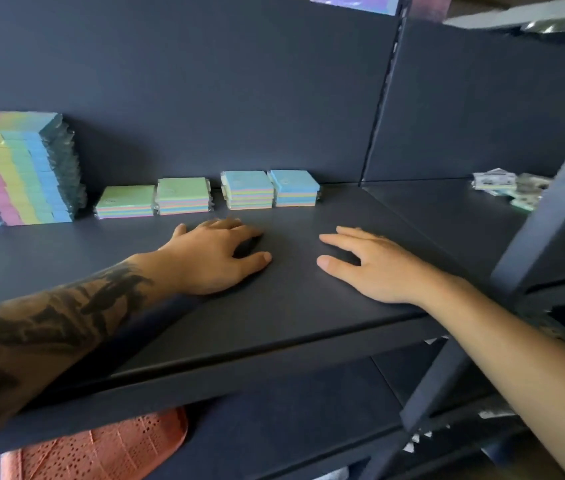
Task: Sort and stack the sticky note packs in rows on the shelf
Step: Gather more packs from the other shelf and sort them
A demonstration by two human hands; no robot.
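Observation:
Several small square sticky note packs stand in a row along the back of the dark shelf (291,306): a green-topped pack (125,201), a taller green-topped stack (182,195), a blue-topped stack (248,189) and another blue-topped stack (294,187). At the far left rises a tall stack of striped pastel packs (21,171). My left hand (213,256) rests palm down on the shelf in front of the row, holding nothing. My right hand (374,263) also lies flat on the shelf, fingers relaxed and empty.
A dark upright post (551,223) crosses the right side. On the adjoining shelf at the right lie several loose wrapped packs (506,185). An orange perforated basket (101,448) sits on the level below. Bare shelf surface lies between and around my hands.

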